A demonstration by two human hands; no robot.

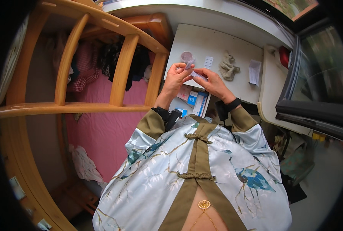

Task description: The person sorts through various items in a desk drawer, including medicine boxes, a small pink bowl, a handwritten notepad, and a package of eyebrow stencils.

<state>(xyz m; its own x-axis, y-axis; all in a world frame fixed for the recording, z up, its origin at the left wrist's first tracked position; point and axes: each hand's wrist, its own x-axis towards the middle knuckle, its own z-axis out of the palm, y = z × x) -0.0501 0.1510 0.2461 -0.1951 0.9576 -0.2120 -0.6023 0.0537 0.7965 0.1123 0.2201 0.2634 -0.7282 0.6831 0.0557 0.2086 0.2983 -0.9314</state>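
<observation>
The left hand (174, 81) and the right hand (216, 84) both grasp a thin pale sheet (198, 75) between thumb and fingers. This sheet is above the front edge of the white desk (202, 38), near a round container (187, 57) and a blister pack (208, 62). Small boxes (200, 102) lie below the hands; a crumpled beige cloth (227, 68) lies to the right.

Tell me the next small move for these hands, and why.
Perhaps ease the left hand and right hand slightly apart to straighten the pale, thin material: the fingers of both hands hold it, and it looks bent or folded between them. Whether it is one piece is hard to tell.
</observation>
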